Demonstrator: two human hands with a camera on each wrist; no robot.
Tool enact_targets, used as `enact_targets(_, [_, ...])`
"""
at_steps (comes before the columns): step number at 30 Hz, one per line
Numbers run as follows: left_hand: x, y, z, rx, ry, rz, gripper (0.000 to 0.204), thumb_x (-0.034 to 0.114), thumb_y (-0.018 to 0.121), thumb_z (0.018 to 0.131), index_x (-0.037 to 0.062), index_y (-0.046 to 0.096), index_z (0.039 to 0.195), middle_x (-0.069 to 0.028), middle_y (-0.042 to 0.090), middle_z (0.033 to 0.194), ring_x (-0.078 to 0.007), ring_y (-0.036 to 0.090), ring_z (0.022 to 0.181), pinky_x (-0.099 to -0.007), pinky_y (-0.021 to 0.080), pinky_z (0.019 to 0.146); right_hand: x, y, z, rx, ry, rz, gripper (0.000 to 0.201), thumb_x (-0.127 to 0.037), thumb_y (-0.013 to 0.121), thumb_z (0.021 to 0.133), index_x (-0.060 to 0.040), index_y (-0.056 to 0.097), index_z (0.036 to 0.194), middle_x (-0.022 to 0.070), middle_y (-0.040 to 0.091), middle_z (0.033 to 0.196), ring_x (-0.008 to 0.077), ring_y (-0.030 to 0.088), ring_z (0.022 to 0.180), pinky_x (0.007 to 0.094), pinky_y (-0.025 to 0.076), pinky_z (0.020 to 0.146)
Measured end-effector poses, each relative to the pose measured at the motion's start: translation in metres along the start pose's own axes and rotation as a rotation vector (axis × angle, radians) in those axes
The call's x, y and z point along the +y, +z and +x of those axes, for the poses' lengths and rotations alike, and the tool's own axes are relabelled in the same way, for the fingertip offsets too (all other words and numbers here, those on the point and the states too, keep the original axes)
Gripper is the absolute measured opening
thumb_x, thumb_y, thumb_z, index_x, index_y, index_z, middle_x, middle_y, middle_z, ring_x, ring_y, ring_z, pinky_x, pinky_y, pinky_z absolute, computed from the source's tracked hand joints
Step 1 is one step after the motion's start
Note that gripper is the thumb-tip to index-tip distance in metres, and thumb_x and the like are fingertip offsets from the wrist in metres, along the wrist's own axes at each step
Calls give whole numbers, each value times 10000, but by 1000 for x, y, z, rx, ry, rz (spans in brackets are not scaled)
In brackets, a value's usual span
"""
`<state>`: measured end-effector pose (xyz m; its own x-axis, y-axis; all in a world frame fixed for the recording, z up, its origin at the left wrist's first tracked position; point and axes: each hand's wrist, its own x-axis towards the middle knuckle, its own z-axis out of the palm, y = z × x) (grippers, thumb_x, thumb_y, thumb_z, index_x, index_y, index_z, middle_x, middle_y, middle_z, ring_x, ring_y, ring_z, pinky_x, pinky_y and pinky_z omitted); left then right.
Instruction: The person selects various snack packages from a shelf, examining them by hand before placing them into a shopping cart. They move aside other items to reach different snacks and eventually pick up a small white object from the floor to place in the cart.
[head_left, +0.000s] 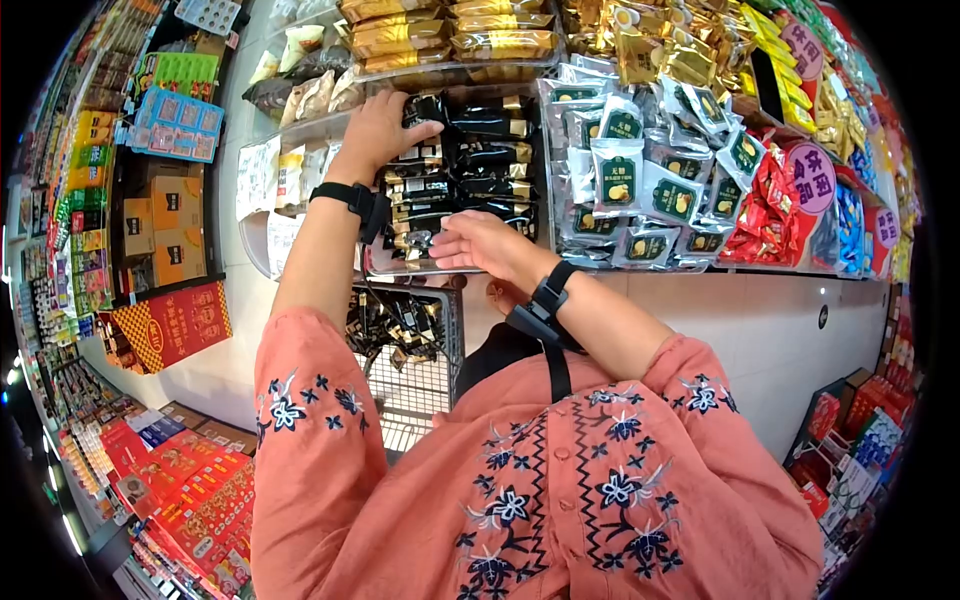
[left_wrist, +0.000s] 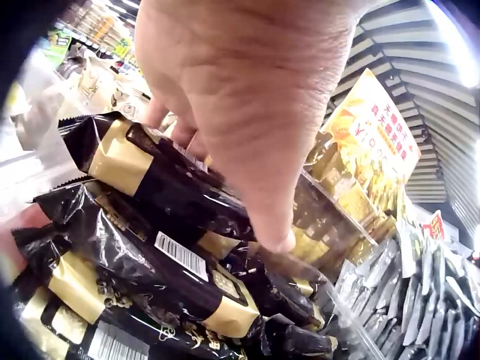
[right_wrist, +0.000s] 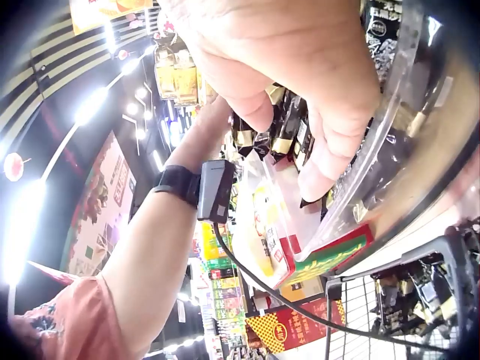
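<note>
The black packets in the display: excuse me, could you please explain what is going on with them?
A person is sorting through or picking, it seems, at a shop display. The left hand reaches over the black packets in a clear bin; whether it grips one is unclear. The right hand is at the bin's near end, with no packet visible in its grasp. Similar dark packets already lie in the shopping cart below.
</note>
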<state>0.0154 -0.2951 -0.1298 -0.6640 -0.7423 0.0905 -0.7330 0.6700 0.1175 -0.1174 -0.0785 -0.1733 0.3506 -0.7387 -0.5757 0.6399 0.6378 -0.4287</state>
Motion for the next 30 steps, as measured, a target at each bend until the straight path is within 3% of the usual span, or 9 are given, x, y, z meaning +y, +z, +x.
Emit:
enact_targets(7, [8,-11,11,-330,-155,-81,892,768,508,886,-60,686,1166,-292,617,1257,-434,576,1200,-487,445,1027,7,0,24,-55,12,127,334,-241,667,984,-5,517,1166,159,566,1082,349,658,1069,502,578,950])
enact_targets(10, [-7,12,3,-150,-83,-259,923,782,484,888,-66,671,1203,-307,638,1203,-450,600,1160,-480,452,1023,3,9,23,-33,2,167,290,-246,684,983,-25,564,1127,184,609,1128,378,642,1134,509,547,1004])
enact_targets(11, [-2,6,1,-214,-216,-416,940,789,469,893,-62,656,1243,-310,643,1198,-436,595,1189,-468,451,1029,4,10,23,-36,0,195,311,-256,697,976,-29,563,1140,177,604,1127,377,635,1143,512,541,1012])
enact_targets(15, [0,-17,19,-563,-338,-490,1002,824,443,880,-84,649,1250,-332,603,1308,-424,585,1227,-437,455,1027,6,12,31,-44,-10,256,402,-292,741,948,-39,553,1196,165,573,1155,379,606,1185,527,516,1044])
enact_targets(18, [-7,-7,20,-441,-258,-366,1029,845,414,874,-91,663,1224,-370,593,1286,-444,587,1213,-440,448,1030,6,15,34,-51,-17,267,470,-311,754,938,-35,527,1244,177,538,1204,388,584,1213,539,496,1066])
enact_targets(19, [-13,-8,26,-604,-337,-450,1038,846,375,887,-97,672,1201,-400,561,1300,-448,543,1267,-449,414,1069,5,16,34,-50,-20,271,492,-316,755,937,-33,516,1260,183,525,1221,391,578,1220,543,489,1074])
enact_targets(22, [-9,0,23,-393,-290,-268,1064,884,409,833,-90,701,1147,-365,592,1282,-438,551,1278,-471,417,1080,3,22,32,-54,-26,259,588,-363,763,925,-35,469,1313,200,483,1277,402,554,1250,543,472,1093])
enact_targets(27, [-2,-2,23,-495,-306,-255,1111,906,367,827,-57,614,1321,-361,543,1374,-446,529,1309,-469,405,1096,-3,19,28,-49,-67,197,892,-481,795,864,-5,334,1460,271,372,1435,417,457,1351,547,443,1118])
enact_targets(30, [-10,4,28,-418,-234,-410,1098,870,312,885,-91,574,1347,-366,562,1346,-450,545,1296,-454,395,1101,-8,18,24,-52,-81,155,1001,-518,807,838,14,280,1503,303,307,1500,423,409,1392,550,425,1130])
